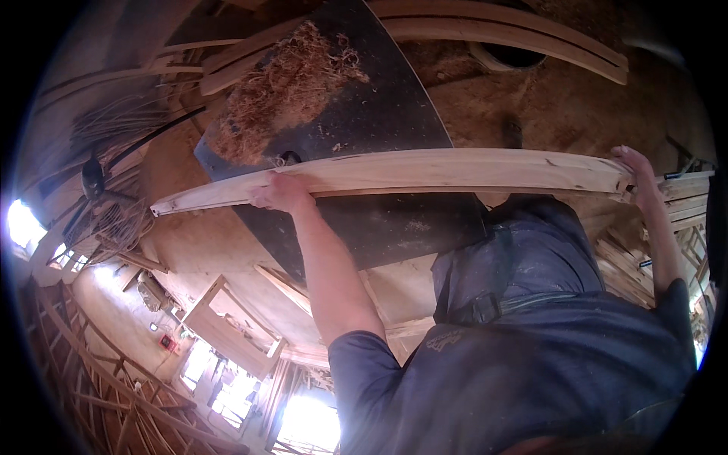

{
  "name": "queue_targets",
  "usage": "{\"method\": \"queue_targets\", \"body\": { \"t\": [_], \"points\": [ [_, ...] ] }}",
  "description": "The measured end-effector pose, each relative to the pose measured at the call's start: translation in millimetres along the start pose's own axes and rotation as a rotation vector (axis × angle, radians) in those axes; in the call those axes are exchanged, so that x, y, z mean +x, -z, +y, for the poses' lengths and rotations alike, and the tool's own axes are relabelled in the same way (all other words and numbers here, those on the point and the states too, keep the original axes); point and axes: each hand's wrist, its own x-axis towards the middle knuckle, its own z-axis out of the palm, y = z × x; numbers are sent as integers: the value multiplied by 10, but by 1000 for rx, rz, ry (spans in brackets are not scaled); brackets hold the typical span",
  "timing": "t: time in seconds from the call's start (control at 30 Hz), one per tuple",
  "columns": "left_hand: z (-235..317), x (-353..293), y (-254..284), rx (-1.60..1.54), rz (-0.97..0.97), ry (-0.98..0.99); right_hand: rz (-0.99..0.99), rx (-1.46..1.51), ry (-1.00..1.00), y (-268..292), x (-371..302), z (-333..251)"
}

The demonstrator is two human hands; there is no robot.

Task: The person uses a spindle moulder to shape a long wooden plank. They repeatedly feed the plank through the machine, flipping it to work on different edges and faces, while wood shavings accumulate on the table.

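Note:
A long, pale wooden plank [455,171] spans the view from left to right in front of my body, bowed by the lens. My left hand [282,192] is closed around it toward its left part, with the thumb side and knuckles showing. At its right end, my right hand [635,173] grips the plank, fingers over the top edge. Dark knots and a small notch mark the wood near that end. Beneath the plank lies a dark, flat machine table [379,227]; whether the two touch is hard to judge.
Wood shavings [296,83] are heaped on the table's far part. Long boards [500,30] lie beyond it. A wire-caged fan [110,224] stands at left, and stacked timber [686,199] at right. A wooden frame [231,326] sits lower left.

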Motion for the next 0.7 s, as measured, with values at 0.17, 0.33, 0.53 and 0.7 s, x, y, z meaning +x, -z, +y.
{"method": "queue_targets", "body": {
  "t": [0.17,0.33,0.53,0.7],
  "points": [
    [212,-13,448,11,-108,10,-118,-39,5,-201,-87,-43],
    [-60,135,234,-285,27,84,-88,-76,-8,-325,-72,-31],
    [-29,197,241,-643,131,259,-39,-71,-67,-517,-185,-65],
    [-295,388,137,-525,-9,192,-65,-104,-46,-609,-184,-11]
  ]
}}
